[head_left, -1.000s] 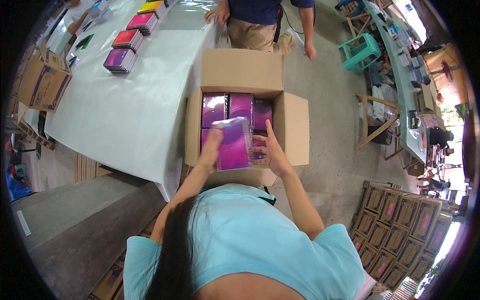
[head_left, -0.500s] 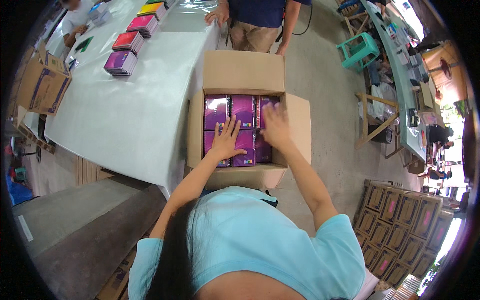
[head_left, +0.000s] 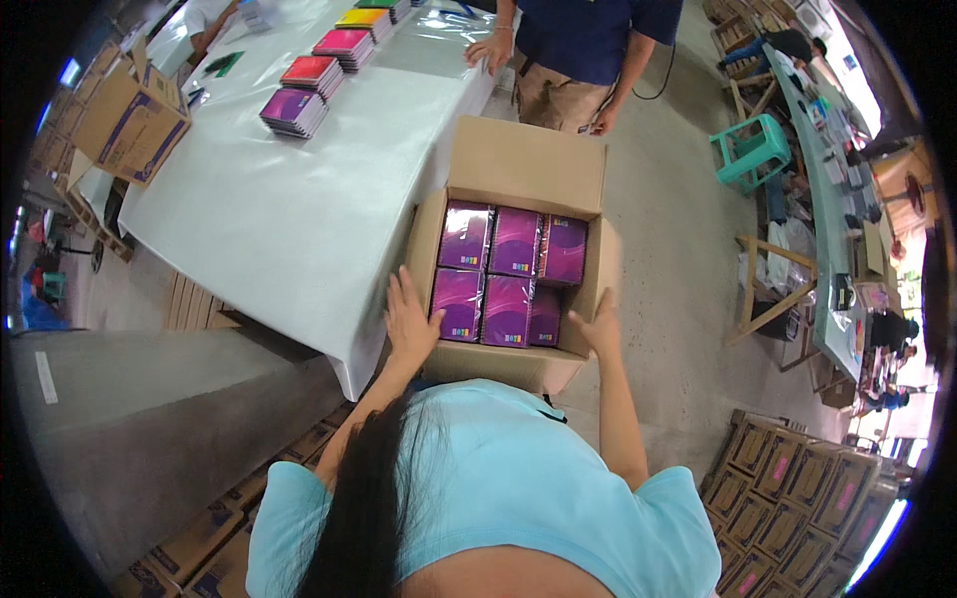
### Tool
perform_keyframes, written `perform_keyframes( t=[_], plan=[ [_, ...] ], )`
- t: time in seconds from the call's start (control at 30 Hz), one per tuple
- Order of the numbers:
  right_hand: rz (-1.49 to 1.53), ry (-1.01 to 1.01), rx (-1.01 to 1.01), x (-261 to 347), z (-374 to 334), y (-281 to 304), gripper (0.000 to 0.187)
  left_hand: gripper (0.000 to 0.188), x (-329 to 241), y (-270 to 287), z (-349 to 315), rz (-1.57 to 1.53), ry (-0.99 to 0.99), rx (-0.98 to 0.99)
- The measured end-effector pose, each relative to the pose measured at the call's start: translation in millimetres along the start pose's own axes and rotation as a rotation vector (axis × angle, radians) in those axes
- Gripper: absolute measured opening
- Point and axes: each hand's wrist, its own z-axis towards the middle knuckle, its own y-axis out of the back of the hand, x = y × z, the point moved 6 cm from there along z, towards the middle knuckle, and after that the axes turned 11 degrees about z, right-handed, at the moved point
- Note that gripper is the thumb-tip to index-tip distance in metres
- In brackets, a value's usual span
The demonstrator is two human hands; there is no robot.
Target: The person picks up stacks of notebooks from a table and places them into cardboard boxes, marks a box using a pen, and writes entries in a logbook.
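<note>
Desk (head_left: 289,219), white-covered, fills the upper left of the frame; stacks of coloured packs (head_left: 317,72) lie along its far end, with a printed carton (head_left: 125,125) at its left edge. Left hand (head_left: 411,321), frame centre, rests flat on the left rim of the box (head_left: 528,159), fingers (head_left: 399,289) spread and gripping nothing. Box stands open on the floor just right of the desk, holding purple packs (head_left: 508,274) in two rows. Right hand (head_left: 598,327) grips the box's right wall, fingers pressed over the edge. Second person's hand (head_left: 488,48) rests on the desk, top centre. Teal stool (head_left: 750,149) stands upper right.
</note>
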Motion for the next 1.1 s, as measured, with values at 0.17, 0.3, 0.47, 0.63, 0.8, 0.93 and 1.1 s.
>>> perform_keyframes(
  t=[0.17, 0.3, 0.47, 0.63, 0.8, 0.93, 1.1],
  plan=[
    [0.214, -0.069, 0.184, -20, 9, -32, 0.047, 0.045, 36, -49, 12, -0.285, -0.111, 0.088],
    [0.31, -0.034, 0.136, -19, -10, -28, 0.039, 0.034, 33, -26, 20, -0.202, -0.171, 0.215],
    [0.415, -0.059, 0.028, 2, -33, -23, 0.038, 0.034, 36, -14, 26, -0.128, -0.24, 0.195],
    [0.364, -0.021, 0.037, -11, -40, -34, 0.041, 0.033, 42, -21, 12, -0.126, -0.093, 0.104],
    [0.362, 0.032, 0.042, -39, -42, -43, 0.052, 0.037, 41, -35, 6, -0.017, -0.011, 0.082],
    [0.423, 0.038, 0.041, -14, -72, -27, 0.064, 0.044, 50, -38, -1, -0.069, 0.029, 0.093],
    [0.513, 0.138, 0.115, -47, -56, -46, 0.067, 0.045, 47, -37, -7, -0.124, 0.059, -0.112]
  ],
)
